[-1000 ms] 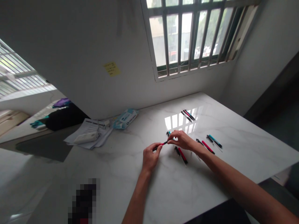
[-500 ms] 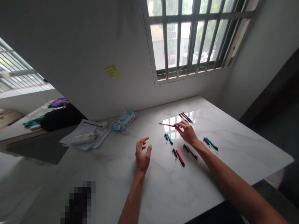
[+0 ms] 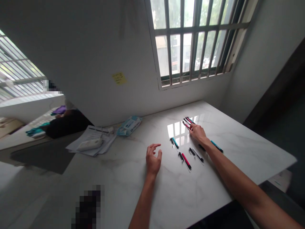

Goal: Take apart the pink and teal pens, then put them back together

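My right hand is at the back of the table, its fingers closed on a red pen. That pen lies beside a row of several pens. Over the middle of the table, my left hand holds nothing, its fingers curved and apart. Between and near the hands lie pen parts in groups: a teal barrel, a red barrel and a grey-and-black barrel, each with a short black piece and a thin refill. Another teal barrel is partly hidden behind my right forearm.
A blue-and-white wipes pack lies against the wall. Left of it, papers carry a white object. A barred window is above the marble-patterned table. A blurred-out dark shape is at the lower left.
My right hand has moved back and right with the red pen, bringing it down beside the row of pens. My left hand keeps its curved pose, and the view has shifted slightly.
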The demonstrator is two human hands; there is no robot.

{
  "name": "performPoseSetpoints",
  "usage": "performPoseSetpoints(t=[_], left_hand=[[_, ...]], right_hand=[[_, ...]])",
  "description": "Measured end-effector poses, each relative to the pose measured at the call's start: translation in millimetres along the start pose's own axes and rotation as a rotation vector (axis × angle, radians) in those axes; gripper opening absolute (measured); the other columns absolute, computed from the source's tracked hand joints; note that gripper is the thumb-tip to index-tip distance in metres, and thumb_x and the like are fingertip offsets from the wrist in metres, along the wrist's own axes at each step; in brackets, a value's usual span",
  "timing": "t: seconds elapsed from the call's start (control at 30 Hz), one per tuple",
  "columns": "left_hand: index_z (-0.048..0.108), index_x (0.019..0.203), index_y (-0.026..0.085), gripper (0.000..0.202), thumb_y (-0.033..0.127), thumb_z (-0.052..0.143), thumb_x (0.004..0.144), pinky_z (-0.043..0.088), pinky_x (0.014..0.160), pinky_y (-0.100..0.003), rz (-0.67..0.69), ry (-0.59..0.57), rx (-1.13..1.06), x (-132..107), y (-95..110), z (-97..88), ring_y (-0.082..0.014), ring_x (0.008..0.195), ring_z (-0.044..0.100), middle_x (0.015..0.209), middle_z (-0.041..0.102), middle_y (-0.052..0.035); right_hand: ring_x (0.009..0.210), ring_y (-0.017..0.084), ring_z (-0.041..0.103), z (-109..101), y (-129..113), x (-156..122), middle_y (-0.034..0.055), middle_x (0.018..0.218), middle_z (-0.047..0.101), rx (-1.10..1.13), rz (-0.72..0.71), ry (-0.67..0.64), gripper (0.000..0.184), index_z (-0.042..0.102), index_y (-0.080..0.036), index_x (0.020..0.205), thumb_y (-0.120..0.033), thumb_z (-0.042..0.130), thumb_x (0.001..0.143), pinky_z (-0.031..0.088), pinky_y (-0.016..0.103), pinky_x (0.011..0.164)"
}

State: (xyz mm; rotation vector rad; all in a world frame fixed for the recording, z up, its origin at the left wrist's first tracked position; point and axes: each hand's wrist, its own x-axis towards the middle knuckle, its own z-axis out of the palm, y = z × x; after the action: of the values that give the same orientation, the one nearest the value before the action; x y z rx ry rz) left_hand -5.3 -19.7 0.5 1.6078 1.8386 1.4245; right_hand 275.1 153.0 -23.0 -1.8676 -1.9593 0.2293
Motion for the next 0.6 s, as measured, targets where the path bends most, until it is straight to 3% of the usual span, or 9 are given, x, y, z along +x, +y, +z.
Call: performPoseSetpoints(t=[0.23, 0.4, 0.5, 0.6], left_hand=[[0.078, 0.104, 0.027, 0.026, 0.018, 0.061, 0.086, 0.057, 0.085, -0.035, -0.009, 0.019, 0.005, -1, -5, -0.5, -0.0229, 0.108, 0.065, 0.122, 0.064, -0.0077], [0.078, 0.103, 0.026, 0.027, 0.017, 0.060, 0.085, 0.057, 0.084, -0.034, -0.032, 0.049, 0.003, -1, -9, -0.3, -0.0227, 0.107, 0.065, 0.122, 0.063, -0.0080], [0.078, 0.103, 0.026, 0.025, 0.020, 0.060, 0.085, 0.057, 0.081, -0.035, -0.045, 0.044, -0.008, 1, -8, 0.3, -0.0220, 0.100, 0.066, 0.121, 0.065, -0.0078], [0.077, 0.102, 0.025, 0.024, 0.022, 0.061, 0.085, 0.057, 0.080, -0.035, -0.041, 0.043, -0.025, 3, -4, 0.0, -0.0220, 0.098, 0.066, 0.119, 0.066, -0.0078]], right_hand=[[0.090, 0.025, 0.073, 0, -3, 21, 0.0155, 0.100, 0.078, -0.010, 0.003, -0.005, 0.016, 0.077, -0.016, 0.102, -0.017, 0.064, 0.092, 0.047, 0.029, 0.077], [0.091, 0.024, 0.072, -7, -12, 13, 0.0122, 0.102, 0.077, 0.047, -0.084, -0.001, 0.017, 0.075, -0.018, 0.104, -0.022, 0.063, 0.094, 0.049, 0.031, 0.080], [0.095, 0.020, 0.069, -13, -31, -3, 0.0066, 0.106, 0.076, 0.225, -0.343, -0.059, 0.024, 0.072, -0.020, 0.113, -0.022, 0.068, 0.090, 0.051, 0.030, 0.086], [0.109, 0.024, 0.065, -14, -54, -22, 0.0078, 0.116, 0.074, 0.429, -0.636, -0.149, 0.040, 0.067, -0.020, 0.124, -0.020, 0.072, 0.084, 0.051, 0.039, 0.097]])
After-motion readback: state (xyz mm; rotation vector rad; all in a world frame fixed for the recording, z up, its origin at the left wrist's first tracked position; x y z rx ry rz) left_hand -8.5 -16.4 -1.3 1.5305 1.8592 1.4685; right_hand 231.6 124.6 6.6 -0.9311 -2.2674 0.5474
